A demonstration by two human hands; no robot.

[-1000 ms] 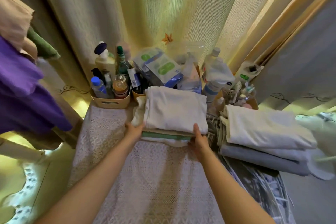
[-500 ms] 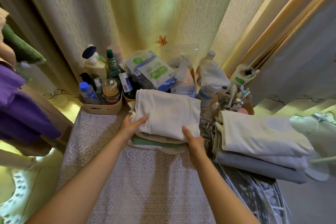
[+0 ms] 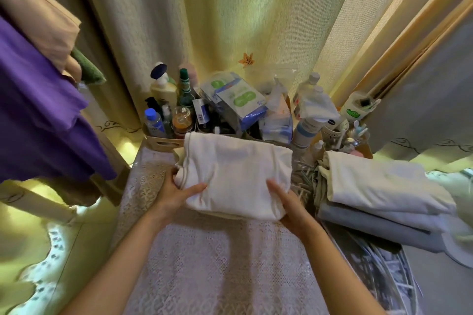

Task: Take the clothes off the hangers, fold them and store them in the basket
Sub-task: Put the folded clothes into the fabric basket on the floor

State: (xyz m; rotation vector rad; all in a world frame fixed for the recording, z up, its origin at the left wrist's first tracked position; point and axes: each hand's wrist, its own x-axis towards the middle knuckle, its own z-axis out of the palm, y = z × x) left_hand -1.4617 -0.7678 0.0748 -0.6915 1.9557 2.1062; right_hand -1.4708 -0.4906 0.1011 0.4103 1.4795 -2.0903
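A stack of folded clothes topped by a cream garment (image 3: 238, 174) is tilted up off the lace-covered table (image 3: 220, 271). My left hand (image 3: 176, 194) grips its left edge with the thumb on top. My right hand (image 3: 286, 202) grips the stack's near right corner, fingers underneath. A second folded pile, cream over grey (image 3: 381, 194), lies to the right. Purple (image 3: 38, 115) and beige (image 3: 38, 15) garments hang at the left. The basket is not visible to me.
Bottles and jars stand in a beige tray (image 3: 163, 143) behind the stack, with packets (image 3: 235, 100) and more bottles (image 3: 309, 120) beside them. Curtains (image 3: 230, 7) close the back. Clothes pegs (image 3: 304, 176) lie between the two piles. Hangers (image 3: 378, 268) lie at the right.
Both hands slid from the stack's near edge to grip its sides, and the stack has lifted and tilted toward me; its lower green layer is now hidden.
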